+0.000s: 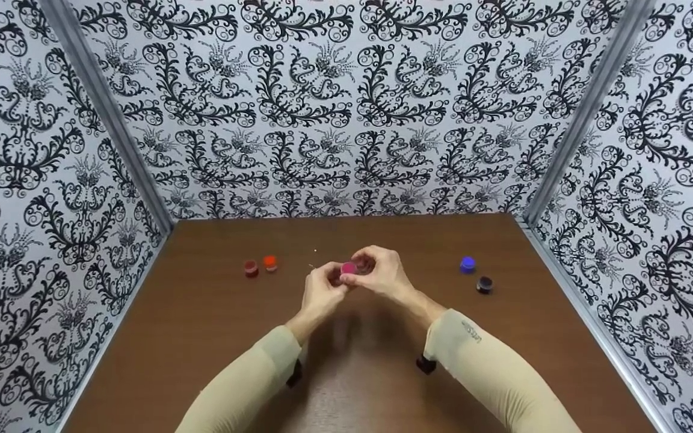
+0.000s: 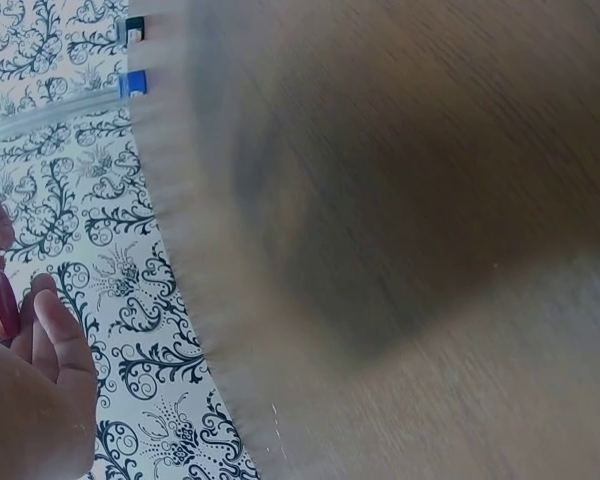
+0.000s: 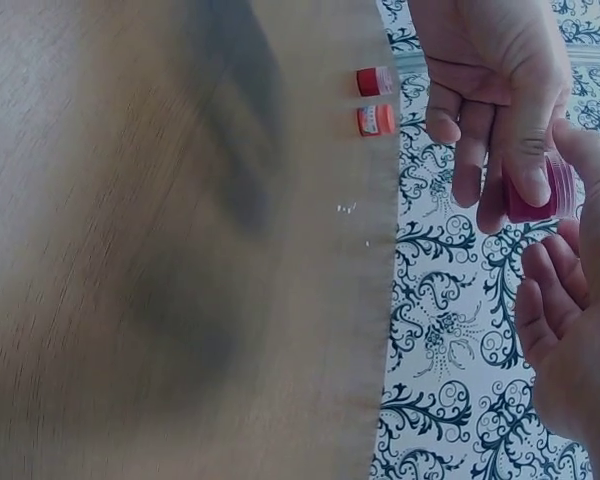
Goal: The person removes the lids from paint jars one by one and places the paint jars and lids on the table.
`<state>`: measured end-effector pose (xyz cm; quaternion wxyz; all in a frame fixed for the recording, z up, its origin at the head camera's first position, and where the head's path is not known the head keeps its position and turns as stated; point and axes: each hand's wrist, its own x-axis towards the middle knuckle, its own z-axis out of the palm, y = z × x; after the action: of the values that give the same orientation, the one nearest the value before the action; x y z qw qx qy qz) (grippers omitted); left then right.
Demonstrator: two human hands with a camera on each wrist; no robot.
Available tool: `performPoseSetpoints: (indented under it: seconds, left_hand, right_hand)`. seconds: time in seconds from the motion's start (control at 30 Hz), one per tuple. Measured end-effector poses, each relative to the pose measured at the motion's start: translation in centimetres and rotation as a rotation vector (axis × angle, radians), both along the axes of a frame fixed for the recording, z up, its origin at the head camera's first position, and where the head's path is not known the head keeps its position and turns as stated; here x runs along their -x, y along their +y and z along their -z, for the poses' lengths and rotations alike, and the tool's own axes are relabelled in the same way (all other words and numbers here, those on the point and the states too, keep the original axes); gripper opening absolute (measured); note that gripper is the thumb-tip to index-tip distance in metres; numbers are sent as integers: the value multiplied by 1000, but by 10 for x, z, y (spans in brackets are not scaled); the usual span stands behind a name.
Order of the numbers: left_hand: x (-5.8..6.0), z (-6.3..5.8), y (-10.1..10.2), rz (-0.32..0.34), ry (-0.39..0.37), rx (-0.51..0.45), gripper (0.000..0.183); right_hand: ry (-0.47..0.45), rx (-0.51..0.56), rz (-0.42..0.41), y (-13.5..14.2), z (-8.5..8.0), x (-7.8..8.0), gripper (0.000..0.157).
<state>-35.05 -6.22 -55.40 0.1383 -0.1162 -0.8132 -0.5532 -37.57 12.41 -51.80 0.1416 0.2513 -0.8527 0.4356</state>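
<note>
A small pink paint jar (image 1: 348, 268) is held between both hands above the middle of the table. My left hand (image 1: 324, 288) pinches its body, the thumb lying across the pink side in the right wrist view. From the other side my right hand (image 1: 382, 273) grips the jar, its thumb and fingers about the clear ribbed end (image 3: 562, 186). In the left wrist view only a pink edge (image 2: 6, 305) of it shows between the fingers. Whether a lid sits on the jar I cannot tell.
A red jar (image 1: 251, 269) and an orange-lidded jar (image 1: 271, 263) stand to the left on the brown table (image 1: 214, 337). Rightward are a blue jar (image 1: 467, 264) and a black jar (image 1: 485, 284). Patterned walls (image 1: 334, 108) enclose the back and sides.
</note>
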Motion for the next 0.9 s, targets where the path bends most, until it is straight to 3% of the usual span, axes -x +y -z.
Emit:
performPoseSetpoints:
  seconds: [0.27, 0.63, 0.9]
  left_hand:
    - [-3, 1, 0, -11, -7, 9, 23]
    - [-3, 2, -1, -11, 9, 17, 23]
    - [-3, 3, -2, 1, -10, 23, 23]
  right_hand:
    - [-16, -7, 46, -3, 3, -2, 41]
    - [-13, -28, -41, -3, -2, -4, 32]
    - [33, -99, -106, -3, -3, -2, 24]
